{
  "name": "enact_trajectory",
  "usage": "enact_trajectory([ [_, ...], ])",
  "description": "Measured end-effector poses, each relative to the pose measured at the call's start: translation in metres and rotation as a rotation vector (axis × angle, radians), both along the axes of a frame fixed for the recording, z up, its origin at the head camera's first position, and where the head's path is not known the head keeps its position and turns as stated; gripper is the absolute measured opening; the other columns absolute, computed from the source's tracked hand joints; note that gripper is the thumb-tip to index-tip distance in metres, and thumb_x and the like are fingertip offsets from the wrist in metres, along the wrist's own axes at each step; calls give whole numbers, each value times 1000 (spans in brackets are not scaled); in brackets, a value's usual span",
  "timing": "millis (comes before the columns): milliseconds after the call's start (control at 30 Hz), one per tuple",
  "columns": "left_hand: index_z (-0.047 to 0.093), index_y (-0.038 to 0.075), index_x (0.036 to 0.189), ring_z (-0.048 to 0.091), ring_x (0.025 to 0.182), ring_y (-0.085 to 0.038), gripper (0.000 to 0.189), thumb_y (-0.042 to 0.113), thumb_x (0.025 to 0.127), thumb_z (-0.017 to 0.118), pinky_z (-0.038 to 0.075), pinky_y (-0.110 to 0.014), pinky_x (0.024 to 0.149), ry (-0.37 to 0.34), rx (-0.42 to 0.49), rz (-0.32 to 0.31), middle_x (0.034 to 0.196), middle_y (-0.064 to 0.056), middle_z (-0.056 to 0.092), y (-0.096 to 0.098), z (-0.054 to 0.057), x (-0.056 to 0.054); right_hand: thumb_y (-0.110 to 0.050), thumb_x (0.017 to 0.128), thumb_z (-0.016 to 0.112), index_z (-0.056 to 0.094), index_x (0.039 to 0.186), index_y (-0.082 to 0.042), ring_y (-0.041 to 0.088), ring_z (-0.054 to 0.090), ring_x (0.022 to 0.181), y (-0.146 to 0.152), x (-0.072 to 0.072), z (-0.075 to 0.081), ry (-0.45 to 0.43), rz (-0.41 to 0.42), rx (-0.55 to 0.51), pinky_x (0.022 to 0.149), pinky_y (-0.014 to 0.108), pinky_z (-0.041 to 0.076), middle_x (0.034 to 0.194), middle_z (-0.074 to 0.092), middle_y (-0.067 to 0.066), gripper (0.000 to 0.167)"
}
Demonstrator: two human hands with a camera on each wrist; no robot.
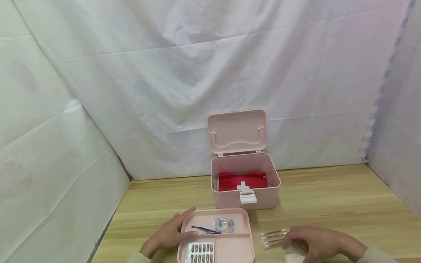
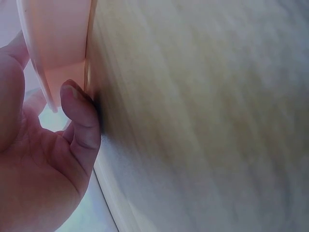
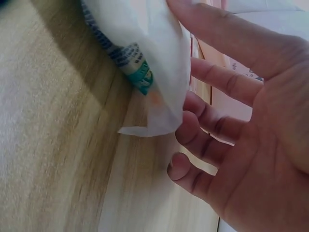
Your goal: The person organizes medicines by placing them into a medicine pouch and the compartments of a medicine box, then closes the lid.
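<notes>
My left hand (image 1: 170, 231) grips the left rim of a pink divided tray (image 1: 233, 253), thumb over the rim and other fingers along the outside. In the tray lie a capsule blister pack (image 1: 200, 253), blue tweezers (image 1: 205, 229) and a clear packet with a blue-and-white ring-shaped item (image 1: 223, 224). My right hand (image 1: 315, 242) holds a soft white packet (image 3: 159, 58) with blue and teal print between thumb and fingers, over the table. Beside its fingertips is a clear packet of brown-stemmed swabs (image 1: 273, 237).
Behind the tray stands a pink box (image 1: 247, 200), its lid (image 1: 237, 132) raised. Inside it sits a red pouch (image 1: 230, 182) with a white cross. A white curtain (image 1: 180, 89) hangs behind and at the sides of the wooden table (image 1: 326, 197).
</notes>
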State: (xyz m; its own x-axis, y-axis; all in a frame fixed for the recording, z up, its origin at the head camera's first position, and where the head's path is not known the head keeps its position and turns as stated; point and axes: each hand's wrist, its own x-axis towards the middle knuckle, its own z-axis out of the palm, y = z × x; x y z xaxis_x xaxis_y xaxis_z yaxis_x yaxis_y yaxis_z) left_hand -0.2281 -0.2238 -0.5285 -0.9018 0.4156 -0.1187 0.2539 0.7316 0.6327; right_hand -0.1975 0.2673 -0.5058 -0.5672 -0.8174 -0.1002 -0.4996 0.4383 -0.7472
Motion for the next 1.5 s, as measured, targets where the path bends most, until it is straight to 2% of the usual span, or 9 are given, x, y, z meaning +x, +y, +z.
enact_trajectory([
  [133, 32, 28, 156, 49, 79, -15, 83, 57, 87, 68, 43, -33, 71, -3, -2, 3, 96, -3, 49, 0, -1, 0, -41, 76, 83, 62, 122, -29, -2, 45, 86, -3, 0, -1, 11, -44, 59, 67, 19, 41, 98, 51, -14, 52],
  [233, 32, 27, 156, 48, 78, -15, 84, 57, 87, 68, 43, -32, 70, -1, -1, 2, 96, -3, 49, -1, -2, 0, -44, 76, 82, 62, 122, -30, -1, 44, 88, -4, 0, -1, 51, -55, 82, 70, 20, 40, 103, 51, -15, 53],
  [333, 32, 27, 156, 48, 79, -15, 83, 56, 87, 68, 43, -33, 71, 1, 0, 3, 96, -3, 49, -1, -2, 0, -46, 76, 80, 63, 117, -29, -1, 45, 91, -6, -1, -3, 94, -44, 65, 73, 20, 41, 106, 51, -15, 48],
  [433, 32, 28, 156, 49, 79, -15, 83, 56, 87, 68, 44, -33, 72, -2, 1, 9, 96, -3, 49, 0, -2, 0, -45, 76, 79, 63, 109, -27, -2, 45, 88, -7, -1, -5, 142, -22, 24, 70, 18, 41, 103, 51, -14, 41],
  [567, 32, 31, 156, 49, 80, -15, 83, 57, 86, 68, 44, -35, 73, -4, -2, 12, 96, -3, 50, -1, -3, -1, -44, 76, 79, 62, 102, -26, -3, 44, 84, -9, 1, -7, 164, -17, -2, 65, 17, 39, 97, 49, -14, 36],
  [733, 31, 32, 156, 49, 81, -15, 83, 58, 86, 68, 45, -37, 75, -2, -9, 12, 96, -2, 50, -1, -4, -2, -42, 77, 79, 59, 98, -25, -3, 44, 84, -12, 2, -7, 171, -22, -5, 65, 17, 38, 96, 50, -14, 33],
  [1067, 32, 33, 155, 49, 80, -15, 81, 57, 87, 68, 44, -37, 73, -14, -10, 20, 96, -2, 49, 0, -1, -1, -34, 83, 76, 60, 94, -22, -4, 45, 83, -15, 0, -6, 103, 8, -43, 64, 17, 40, 92, 52, -15, 23],
  [1333, 33, 32, 155, 49, 79, -15, 81, 57, 87, 68, 44, -35, 72, -3, -3, 15, 95, -3, 49, -1, -2, -1, -26, 86, 74, 61, 93, -19, -7, 49, 77, -17, -1, -10, -48, 18, -87, 62, 19, 46, 85, 54, -18, 16],
  [1500, 33, 31, 155, 49, 79, -16, 82, 56, 86, 69, 44, -36, 72, -17, 8, 20, 96, -3, 49, -1, -2, 0, -20, 88, 73, 60, 96, -17, -7, 49, 76, -18, -2, -11, -47, 21, -128, 61, 18, 47, 84, 51, -17, 15],
])
